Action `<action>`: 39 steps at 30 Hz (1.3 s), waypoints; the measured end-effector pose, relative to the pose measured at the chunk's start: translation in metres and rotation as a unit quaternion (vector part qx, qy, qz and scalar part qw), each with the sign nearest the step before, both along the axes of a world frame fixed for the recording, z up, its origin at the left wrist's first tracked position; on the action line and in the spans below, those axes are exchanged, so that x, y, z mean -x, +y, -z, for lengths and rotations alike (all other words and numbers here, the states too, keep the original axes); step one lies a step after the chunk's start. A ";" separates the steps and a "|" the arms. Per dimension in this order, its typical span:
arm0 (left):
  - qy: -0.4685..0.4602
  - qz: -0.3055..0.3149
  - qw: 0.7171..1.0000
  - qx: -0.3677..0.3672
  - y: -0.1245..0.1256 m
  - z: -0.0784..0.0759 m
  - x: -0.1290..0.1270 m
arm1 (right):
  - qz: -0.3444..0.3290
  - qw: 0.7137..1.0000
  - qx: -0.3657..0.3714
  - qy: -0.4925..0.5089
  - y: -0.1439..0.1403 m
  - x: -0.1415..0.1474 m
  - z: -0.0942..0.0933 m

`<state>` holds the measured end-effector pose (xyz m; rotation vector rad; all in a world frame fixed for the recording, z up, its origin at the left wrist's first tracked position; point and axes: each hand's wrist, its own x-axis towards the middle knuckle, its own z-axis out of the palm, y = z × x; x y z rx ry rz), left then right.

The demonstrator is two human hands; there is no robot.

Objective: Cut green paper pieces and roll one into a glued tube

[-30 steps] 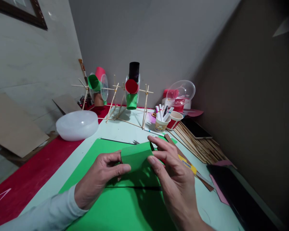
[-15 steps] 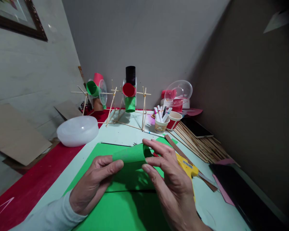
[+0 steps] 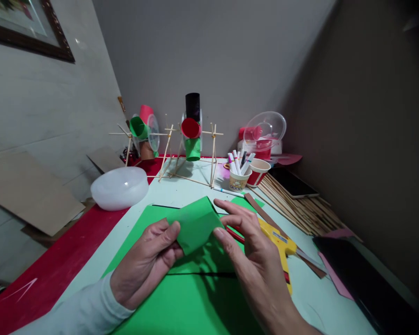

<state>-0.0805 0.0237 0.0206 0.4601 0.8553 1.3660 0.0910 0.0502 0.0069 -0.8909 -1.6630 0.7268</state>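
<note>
A small sheet of green paper (image 3: 198,224), curled into a tube, is held above the table. My left hand (image 3: 145,258) pinches its left end between thumb and fingers. My right hand (image 3: 256,256) has its thumb and middle finger on the tube's right edge, while the index finger is raised near the rim. Beneath both hands lie flat green sheets (image 3: 188,302). Just behind my right hand are a red handle (image 3: 235,235), partly hidden, and a yellow glue gun (image 3: 279,239).
Two stick frames carry wheels of coloured paper tubes (image 3: 192,128) at the back. Markers stand in a paper cup (image 3: 238,181) beside a red-and-white cup (image 3: 258,172). A plastic bowl (image 3: 118,188) is at left. Wooden sticks (image 3: 286,204), a phone (image 3: 293,183) and a black slab (image 3: 356,274) lie right.
The green tube has been tilted, its right end turned so the open mouth shows less and its outer side more. Both hands still hold it. The whole view has shifted slightly.
</note>
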 end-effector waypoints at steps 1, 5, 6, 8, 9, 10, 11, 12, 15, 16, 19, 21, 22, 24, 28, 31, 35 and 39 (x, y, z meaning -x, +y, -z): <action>-0.004 0.000 1.000 -0.003 0.001 -0.001 0.000 | 0.000 1.000 0.013 0.003 0.000 0.000 0.001; -0.015 -0.034 0.999 0.019 0.001 -0.001 -0.001 | 0.002 0.999 0.036 0.010 0.002 0.001 0.003; -0.016 -0.044 0.999 0.028 0.001 -0.001 -0.001 | 0.004 0.999 0.038 0.012 0.002 0.001 0.003; -0.014 -0.057 0.998 0.035 0.001 -0.001 -0.002 | 0.006 0.999 0.038 0.012 0.003 0.001 0.002; -0.014 -0.062 0.997 0.037 0.001 -0.001 -0.002 | 0.005 0.999 0.039 0.011 0.003 0.001 0.002; -0.015 -0.066 0.997 0.039 0.001 0.000 -0.002 | 0.003 0.999 0.043 0.011 0.002 0.001 0.002; -0.016 -0.068 0.997 0.040 0.001 0.000 -0.002 | 0.001 0.999 0.047 0.011 0.002 0.001 0.002; -0.017 -0.069 0.997 0.041 0.001 0.000 -0.002 | -0.001 0.999 0.051 0.013 0.002 0.001 0.002; -0.019 -0.072 0.996 0.043 0.001 0.001 -0.002 | -0.006 0.998 0.063 0.022 0.001 0.001 0.001; -0.021 -0.074 0.996 0.044 0.001 0.001 -0.001 | -0.007 0.997 0.067 0.025 0.001 0.000 0.001; -0.028 -0.075 0.995 0.053 0.000 0.001 -0.001 | -0.013 0.995 0.087 0.036 0.000 0.000 0.001; -0.026 -0.070 0.996 0.055 0.000 0.000 -0.001 | -0.023 0.994 0.097 0.050 0.000 0.000 0.001; -0.025 -0.068 0.996 0.052 0.001 0.001 0.000 | -0.030 0.993 0.101 0.059 0.000 0.001 0.001; -0.017 -0.054 0.998 0.035 0.001 0.001 0.000 | -0.041 0.991 0.106 0.077 0.001 0.001 0.002; 0.038 0.013 0.999 -0.010 -0.001 0.006 0.002 | -0.042 0.990 0.104 0.091 0.001 0.002 0.003; 0.083 0.012 0.996 -0.022 -0.002 0.008 0.003 | -0.040 0.990 0.104 0.088 0.002 0.001 0.003; 0.128 0.007 0.991 -0.031 -0.004 0.007 0.003 | -0.040 0.990 0.111 0.076 0.004 0.001 0.004; 0.124 0.037 0.990 -0.050 -0.003 0.005 0.002 | -0.046 0.988 0.125 0.075 0.004 0.001 0.006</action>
